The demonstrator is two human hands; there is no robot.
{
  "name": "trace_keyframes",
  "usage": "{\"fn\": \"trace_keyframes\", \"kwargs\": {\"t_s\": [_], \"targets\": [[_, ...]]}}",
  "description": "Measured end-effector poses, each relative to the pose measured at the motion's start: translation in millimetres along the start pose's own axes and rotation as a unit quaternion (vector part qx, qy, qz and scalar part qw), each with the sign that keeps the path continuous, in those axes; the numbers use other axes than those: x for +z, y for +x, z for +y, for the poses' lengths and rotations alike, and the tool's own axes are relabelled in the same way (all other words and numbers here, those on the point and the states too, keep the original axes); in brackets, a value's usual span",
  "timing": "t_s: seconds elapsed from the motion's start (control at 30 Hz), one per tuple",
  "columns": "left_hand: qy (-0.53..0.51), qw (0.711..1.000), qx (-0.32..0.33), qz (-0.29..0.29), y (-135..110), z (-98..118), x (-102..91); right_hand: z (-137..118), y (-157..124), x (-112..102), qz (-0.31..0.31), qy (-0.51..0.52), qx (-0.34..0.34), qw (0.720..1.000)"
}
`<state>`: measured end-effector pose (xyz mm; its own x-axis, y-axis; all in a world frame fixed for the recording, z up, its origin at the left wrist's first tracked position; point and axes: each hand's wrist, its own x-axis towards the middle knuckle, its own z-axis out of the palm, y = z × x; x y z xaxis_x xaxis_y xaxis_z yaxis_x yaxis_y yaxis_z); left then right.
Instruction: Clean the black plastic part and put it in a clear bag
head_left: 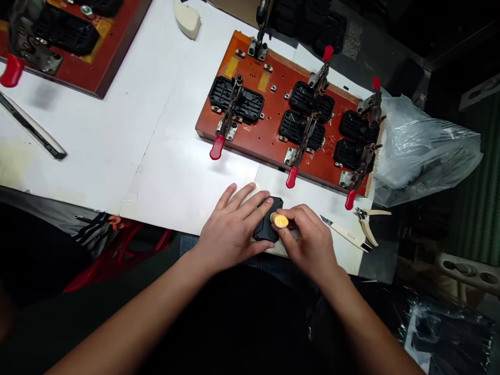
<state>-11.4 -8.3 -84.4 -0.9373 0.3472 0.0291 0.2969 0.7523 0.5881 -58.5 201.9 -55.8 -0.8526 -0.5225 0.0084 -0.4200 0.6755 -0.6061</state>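
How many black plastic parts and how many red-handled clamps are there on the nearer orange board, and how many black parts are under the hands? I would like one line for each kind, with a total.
Black parts on the orange board: 5
Red-handled clamps on it: 5
Black part under the left hand and right hand: 1
Total: 11

Left hand (pixel 230 229) pressing flat on black plastic part (pixel 267 225) at table edge, right hand (pixel 308 239) gripping yellow-ended tool handle (pixel 280 221) against it, red clamp jig board (pixel 273 112) beyond, knife (pixel 346 234) and cutters (pixel 369 221) just right.
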Motion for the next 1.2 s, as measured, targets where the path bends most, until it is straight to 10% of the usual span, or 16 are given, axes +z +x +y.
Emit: {"fn": "trace_keyframes", "kwargs": {"t_s": [0.67,1.2], "targets": [[0.022,1.000,-0.001,-0.008,-1.6,2.5,-0.9,6.7,-34.3,-9.1,-0.088,0.035,-0.083,0.992],[0.025,1.000,0.002,-0.005,-0.4,2.5,-1.2,13.9,-11.0,-12.0,-0.018,0.004,-0.036,0.999]]}}
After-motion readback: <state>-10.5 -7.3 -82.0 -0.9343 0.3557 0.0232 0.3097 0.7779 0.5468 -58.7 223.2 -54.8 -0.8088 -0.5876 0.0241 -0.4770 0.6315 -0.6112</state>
